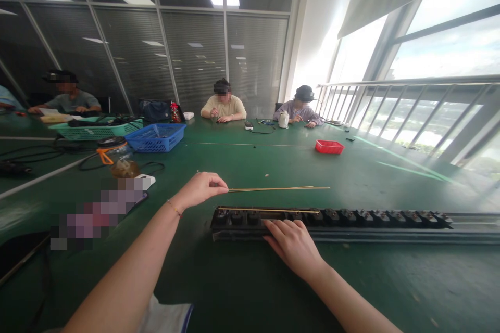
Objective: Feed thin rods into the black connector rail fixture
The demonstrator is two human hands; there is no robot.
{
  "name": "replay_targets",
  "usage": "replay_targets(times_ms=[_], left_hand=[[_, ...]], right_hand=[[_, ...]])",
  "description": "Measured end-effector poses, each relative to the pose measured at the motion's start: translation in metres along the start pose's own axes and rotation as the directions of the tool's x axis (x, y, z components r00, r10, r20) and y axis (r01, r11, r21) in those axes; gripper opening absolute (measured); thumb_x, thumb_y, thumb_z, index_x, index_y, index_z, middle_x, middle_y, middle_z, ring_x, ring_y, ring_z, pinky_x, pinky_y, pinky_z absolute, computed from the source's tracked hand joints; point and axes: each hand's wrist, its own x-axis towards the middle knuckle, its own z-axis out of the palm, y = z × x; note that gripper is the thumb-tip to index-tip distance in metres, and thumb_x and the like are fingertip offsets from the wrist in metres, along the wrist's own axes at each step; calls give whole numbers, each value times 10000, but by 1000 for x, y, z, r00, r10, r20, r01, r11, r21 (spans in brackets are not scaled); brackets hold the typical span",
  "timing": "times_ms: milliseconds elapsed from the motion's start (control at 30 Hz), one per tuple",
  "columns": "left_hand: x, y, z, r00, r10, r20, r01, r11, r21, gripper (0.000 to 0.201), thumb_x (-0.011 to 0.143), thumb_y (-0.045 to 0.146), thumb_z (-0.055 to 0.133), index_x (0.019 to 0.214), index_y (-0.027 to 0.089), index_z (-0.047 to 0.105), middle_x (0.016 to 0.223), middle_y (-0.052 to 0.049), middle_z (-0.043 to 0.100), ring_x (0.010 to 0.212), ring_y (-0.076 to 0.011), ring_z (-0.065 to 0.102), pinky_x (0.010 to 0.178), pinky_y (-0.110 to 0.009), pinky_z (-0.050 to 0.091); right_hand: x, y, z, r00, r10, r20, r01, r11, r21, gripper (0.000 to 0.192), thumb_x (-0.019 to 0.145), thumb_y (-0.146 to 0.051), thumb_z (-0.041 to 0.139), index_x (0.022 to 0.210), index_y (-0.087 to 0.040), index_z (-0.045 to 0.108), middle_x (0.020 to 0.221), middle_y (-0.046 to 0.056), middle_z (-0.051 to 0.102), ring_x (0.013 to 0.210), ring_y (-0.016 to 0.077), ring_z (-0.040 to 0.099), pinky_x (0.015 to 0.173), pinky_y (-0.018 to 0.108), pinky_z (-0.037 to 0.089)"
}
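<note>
Rods [279,188] pinched in left hand [201,189] grip, extending rightward above strip [332,217].

We see thin brass-coloured rods [279,188] pinched at their left ends, held level just above the desk and pointing right. Just nearer the desk's near edge lies a long black rail [351,218] lined with small blocks, running left to right; another thin rod [269,210] rests along its left part.
</note>
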Motion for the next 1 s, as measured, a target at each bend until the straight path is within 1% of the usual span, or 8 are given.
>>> replay_targets(times_ms=[67,300,467,567,700,800,900,1000], left_hand=[[3,-12,6,999,-10,-48,12,999,45,270,722,428,519,756,213,679,803,8,649,703,-136,563,625,-219,393],[6,-57,39,994,-50,-99,70,974,214,244,746,395,487,759,252,684,838,19,650,729,-142,565,625,-225,381],[2,-77,48,983,-85,-162,131,944,301,242,770,355,449,769,244,665,821,2,639,740,-155,569,645,-242,398],[2,-79,50,979,-93,-183,151,931,334,237,787,303,424,786,230,650,825,-11,629,749,-160,570,666,-255,418],[5,-73,56,976,-22,-217,109,911,398,249,779,249,442,928,225,639,933,-38,612,888,-191,539,779,-293,426],[10,-66,60,985,-32,-168,100,904,415,308,780,196,416,1004,215,627,971,-53,605,920,-198,528,816,-307,423],[13,-64,62,993,-63,-100,97,916,388,337,803,172,353,962,187,650,964,-71,616,904,-196,547,808,-308,429],[14,-65,63,992,-69,-110,105,928,359,354,818,176,327,939,178,659,970,-78,624,911,-202,551,804,-318,430]], right_hand=[[0,0,0,1000,3,-1,-3,1000,1,255,842,-284,469,1075,-188,512,851,20,614,715,123,507,625,273,247],[1,-1,1,1000,10,6,-10,1000,1,259,840,-285,473,1078,-193,513,855,20,617,722,124,510,627,274,250],[0,-1,0,1000,8,2,-8,1000,-1,260,839,-290,474,1076,-188,513,848,19,615,719,124,509,623,275,251],[0,-1,0,1000,8,3,-8,1000,2,261,843,-291,467,1077,-187,514,848,23,613,717,120,508,624,274,254],[0,-1,0,1000,12,4,-12,1000,-5,261,843,-288,465,1079,-187,513,842,23,612,712,119,507,621,273,252],[1,-1,0,1000,9,1,-9,1000,-8,262,844,-291,465,1081,-189,511,849,21,611,721,117,510,623,272,253],[1,-1,-1,1000,12,7,-12,1000,-10,260,846,-294,462,1079,-190,511,851,20,610,725,115,512,627,270,257],[1,-1,-1,1000,14,8,-14,1000,-13,257,848,-296,459,1075,-188,514,845,22,610,724,113,514,627,269,260]])
